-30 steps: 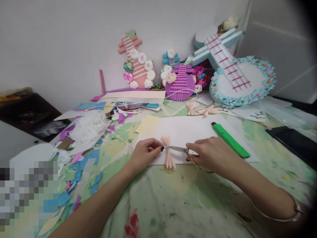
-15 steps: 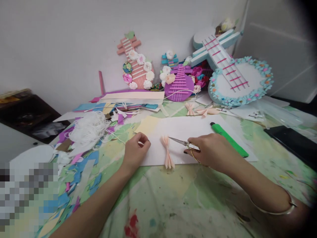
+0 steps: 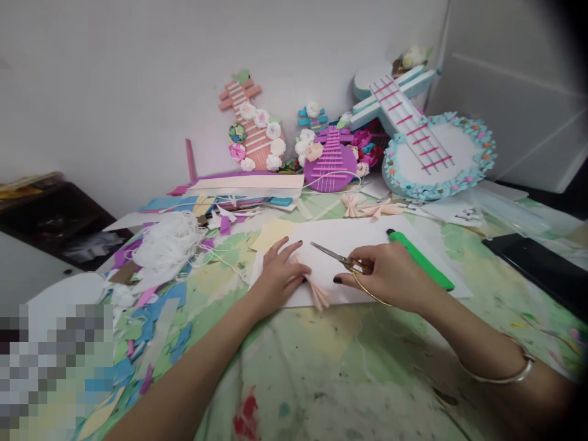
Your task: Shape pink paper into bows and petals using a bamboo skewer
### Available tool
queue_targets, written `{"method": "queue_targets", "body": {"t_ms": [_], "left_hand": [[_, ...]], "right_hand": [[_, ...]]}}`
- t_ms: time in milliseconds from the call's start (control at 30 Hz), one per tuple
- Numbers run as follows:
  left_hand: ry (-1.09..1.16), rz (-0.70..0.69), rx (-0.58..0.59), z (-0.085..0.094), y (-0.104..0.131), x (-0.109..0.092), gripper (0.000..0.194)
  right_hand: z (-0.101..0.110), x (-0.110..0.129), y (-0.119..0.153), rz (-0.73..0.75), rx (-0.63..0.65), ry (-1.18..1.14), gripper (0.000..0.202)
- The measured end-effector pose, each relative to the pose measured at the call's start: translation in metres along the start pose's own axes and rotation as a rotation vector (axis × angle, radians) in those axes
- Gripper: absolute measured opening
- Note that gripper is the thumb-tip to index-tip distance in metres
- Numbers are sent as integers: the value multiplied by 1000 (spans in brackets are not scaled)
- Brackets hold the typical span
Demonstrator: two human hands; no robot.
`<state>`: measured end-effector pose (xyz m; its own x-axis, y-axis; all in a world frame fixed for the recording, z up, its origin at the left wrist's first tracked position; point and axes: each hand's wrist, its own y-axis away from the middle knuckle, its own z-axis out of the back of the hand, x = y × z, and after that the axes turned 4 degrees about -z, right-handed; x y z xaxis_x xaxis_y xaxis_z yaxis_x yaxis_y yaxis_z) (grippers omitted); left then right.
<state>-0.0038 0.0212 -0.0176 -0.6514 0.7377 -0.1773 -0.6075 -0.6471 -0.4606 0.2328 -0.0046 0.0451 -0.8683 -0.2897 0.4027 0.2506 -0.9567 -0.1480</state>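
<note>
My left hand [image 3: 283,272] is at a pleated peach paper bow [image 3: 318,294], with thumb and fingers closed at its pinched middle; the upper fan is mostly hidden behind the fingers. The bow lies tilted over a white sheet [image 3: 356,229], its lower fan reaching the sheet's front edge. In my right hand [image 3: 390,275] is a small pair of scissors [image 3: 331,252], held by its gold handles. The blades look closed and point left, just right of my left fingers. A green box cutter [image 3: 421,260] lies on the sheet behind my right hand.
More peach paper bows [image 3: 353,205] lie behind the sheet. White string [image 3: 168,239] and paper scraps [image 3: 147,318] cover the left side. Decorated paper instruments [image 3: 331,162] lean against the wall. A black phone-like slab [image 3: 535,263] rests at right.
My left hand has moved right onto the paper bow, which has turned so its lower end swings right. The scissors stay in my right hand, tips slightly higher.
</note>
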Motion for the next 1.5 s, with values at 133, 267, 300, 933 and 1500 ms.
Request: {"method": "queue_targets", "body": {"t_ms": [133,267,300,933,1500], "left_hand": [[-20,-96,-209,6,5,6,14],[-59,-241,-311,17,9,2,19],[-73,-257,-315,20,10,1,19],[-271,-296,-470,33,16,-7,29],[-306,-299,-504,34,15,-11,27]], "right_hand": [[-2,3,2,18,112,-75,30],[-5,4,6,36,115,-37,25],[-5,4,7,51,118,-23,24],[-4,8,9,58,158,-98,21],[-6,7,7,28,225,-202,26]]}}
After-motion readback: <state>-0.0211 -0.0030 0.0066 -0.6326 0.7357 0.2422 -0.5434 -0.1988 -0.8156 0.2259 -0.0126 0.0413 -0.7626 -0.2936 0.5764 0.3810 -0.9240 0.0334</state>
